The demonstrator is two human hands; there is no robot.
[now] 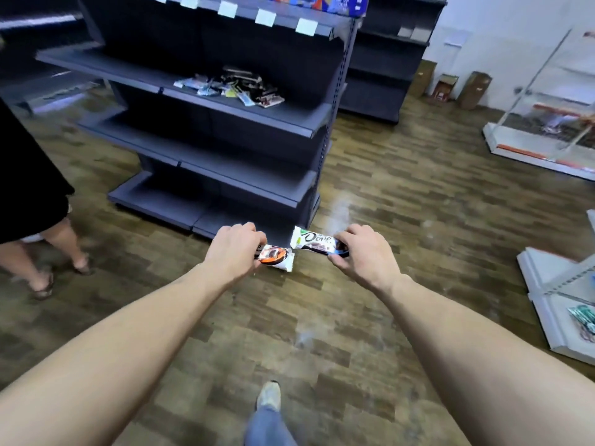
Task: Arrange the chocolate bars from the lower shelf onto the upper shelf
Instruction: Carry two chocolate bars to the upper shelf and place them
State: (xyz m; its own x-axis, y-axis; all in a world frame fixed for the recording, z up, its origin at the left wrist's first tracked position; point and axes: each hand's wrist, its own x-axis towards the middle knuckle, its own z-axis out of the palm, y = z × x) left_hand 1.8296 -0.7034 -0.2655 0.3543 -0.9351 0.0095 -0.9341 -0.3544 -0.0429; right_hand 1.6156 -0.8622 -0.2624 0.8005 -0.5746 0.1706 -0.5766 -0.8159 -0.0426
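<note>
Seen from above, two bare arms reach forward over a brown wood-plank floor point(370, 300). Curled fingers of the left hand point(233, 249) grip a white chocolate bar with an orange and brown wrapper end point(277, 257). Pinched between thumb and fingers of the right hand point(362, 252) is a white and brown Dove chocolate bar point(314, 242). Ahead stands a dark grey metal shelf unit point(257, 175), one upper shelf holding a loose pile of wrapped bars point(231, 86).
</note>
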